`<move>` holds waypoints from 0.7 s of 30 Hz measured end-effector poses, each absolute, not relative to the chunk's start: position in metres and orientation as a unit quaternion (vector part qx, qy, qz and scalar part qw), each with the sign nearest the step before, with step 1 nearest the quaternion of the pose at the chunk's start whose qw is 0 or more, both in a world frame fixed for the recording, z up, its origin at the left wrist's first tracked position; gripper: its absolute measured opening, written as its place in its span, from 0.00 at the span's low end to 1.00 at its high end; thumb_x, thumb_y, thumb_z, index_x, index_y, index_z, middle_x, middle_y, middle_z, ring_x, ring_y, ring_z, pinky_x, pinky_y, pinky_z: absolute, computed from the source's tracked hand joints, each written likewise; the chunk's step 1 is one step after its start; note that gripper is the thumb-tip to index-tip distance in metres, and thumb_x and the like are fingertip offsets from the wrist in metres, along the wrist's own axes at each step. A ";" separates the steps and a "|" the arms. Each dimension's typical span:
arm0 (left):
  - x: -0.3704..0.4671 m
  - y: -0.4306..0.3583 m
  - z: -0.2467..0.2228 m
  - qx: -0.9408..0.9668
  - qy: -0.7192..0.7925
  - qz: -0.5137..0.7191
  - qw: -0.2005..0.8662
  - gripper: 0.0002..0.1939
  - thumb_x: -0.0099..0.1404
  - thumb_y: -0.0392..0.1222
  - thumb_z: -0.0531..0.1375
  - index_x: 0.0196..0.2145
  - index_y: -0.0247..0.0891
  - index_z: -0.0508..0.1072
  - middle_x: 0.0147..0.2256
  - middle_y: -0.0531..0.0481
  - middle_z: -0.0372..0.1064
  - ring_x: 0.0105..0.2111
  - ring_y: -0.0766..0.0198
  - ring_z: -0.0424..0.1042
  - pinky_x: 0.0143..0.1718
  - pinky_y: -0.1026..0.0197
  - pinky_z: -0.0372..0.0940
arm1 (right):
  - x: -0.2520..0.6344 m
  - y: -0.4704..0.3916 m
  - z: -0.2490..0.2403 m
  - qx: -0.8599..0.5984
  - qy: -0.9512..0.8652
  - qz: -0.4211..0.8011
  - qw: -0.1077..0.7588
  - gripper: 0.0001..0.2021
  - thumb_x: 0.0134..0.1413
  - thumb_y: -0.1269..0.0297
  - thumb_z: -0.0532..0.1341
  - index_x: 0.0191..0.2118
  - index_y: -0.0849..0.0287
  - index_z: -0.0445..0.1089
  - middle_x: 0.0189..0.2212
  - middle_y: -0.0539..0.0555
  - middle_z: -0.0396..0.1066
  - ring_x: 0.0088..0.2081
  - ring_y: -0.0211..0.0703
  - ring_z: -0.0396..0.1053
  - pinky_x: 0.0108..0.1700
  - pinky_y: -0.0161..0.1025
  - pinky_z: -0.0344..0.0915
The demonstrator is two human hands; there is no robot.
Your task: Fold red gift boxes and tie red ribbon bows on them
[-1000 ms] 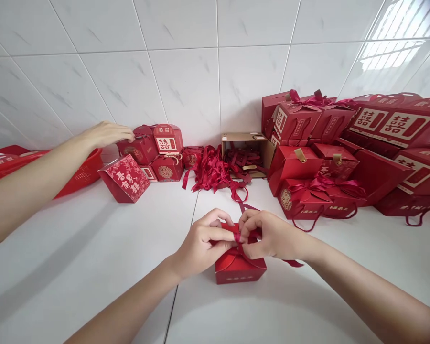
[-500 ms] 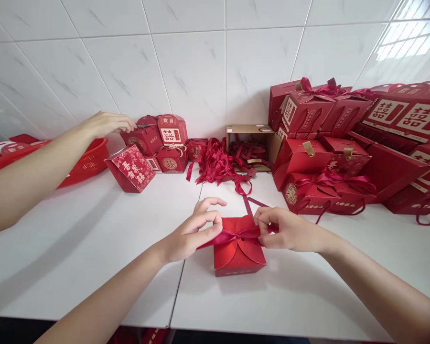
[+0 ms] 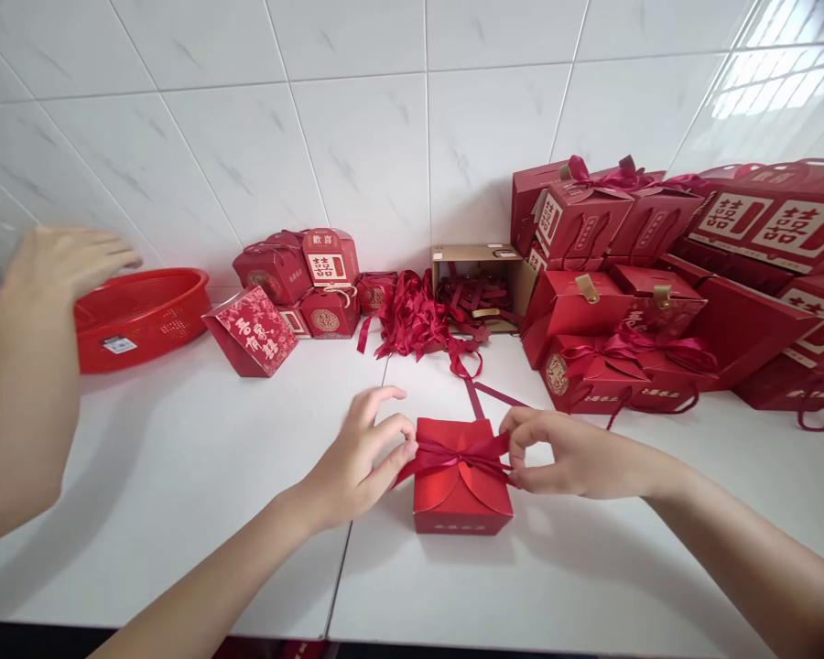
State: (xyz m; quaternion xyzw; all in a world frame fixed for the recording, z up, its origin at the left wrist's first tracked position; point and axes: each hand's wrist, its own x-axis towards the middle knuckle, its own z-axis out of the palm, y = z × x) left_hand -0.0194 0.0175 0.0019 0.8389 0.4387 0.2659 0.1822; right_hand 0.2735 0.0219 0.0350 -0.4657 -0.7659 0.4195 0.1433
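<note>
Since the earlier frame our hands have drawn a little farther apart, and a co-worker's hand (image 3: pixel 75 256) has gone from the small boxes (image 3: pixel 275 270) at the back to above the basket (image 3: pixel 144 325). Nearest us, the box (image 3: pixel 463 508) sits upright on the table (image 3: pixel 178 549), between our hands. Our left hand (image 3: pixel 353 462) pinches the left side of the bow (image 3: pixel 459 456) on its top; our right hand (image 3: pixel 569 455) pinches the right side. We judge the step in hand to be tightening that bow; the next move calls for an even pull, keeping the knot centred. Farther off lie loose ribbons (image 3: pixel 416 316), beside an open carton (image 3: pixel 522 297).
</note>
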 end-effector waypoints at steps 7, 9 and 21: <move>-0.035 0.010 -0.025 0.673 0.358 0.340 0.551 0.34 0.70 0.58 0.51 0.67 0.60 0.38 0.68 0.43 0.39 0.60 0.51 0.58 0.56 0.47 0.62 | 0.259 0.009 0.053 -0.484 -0.804 0.298 0.173 0.42 0.38 0.41 0.70 0.59 0.53 0.61 0.57 0.62 0.63 0.56 0.63 0.62 0.55 0.54 0.62; -0.033 0.010 -0.036 0.653 0.373 0.362 0.550 0.33 0.69 0.58 0.52 0.67 0.58 0.42 0.67 0.43 0.41 0.59 0.51 0.59 0.56 0.47 0.62 | 0.232 0.004 0.053 -0.455 -0.845 0.264 0.097 0.51 0.36 0.45 0.72 0.66 0.60 0.53 0.60 0.68 0.60 0.62 0.70 0.55 0.63 0.62 0.50; -0.020 0.016 -0.048 0.561 0.472 0.433 0.525 0.26 0.68 0.59 0.52 0.60 0.51 0.53 0.58 0.44 0.57 0.45 0.54 0.68 0.41 0.53 0.62 | 0.369 0.040 0.134 -0.597 -0.783 0.124 0.124 0.50 0.40 0.52 0.70 0.69 0.50 0.48 0.64 0.57 0.55 0.64 0.69 0.53 0.61 0.59 0.59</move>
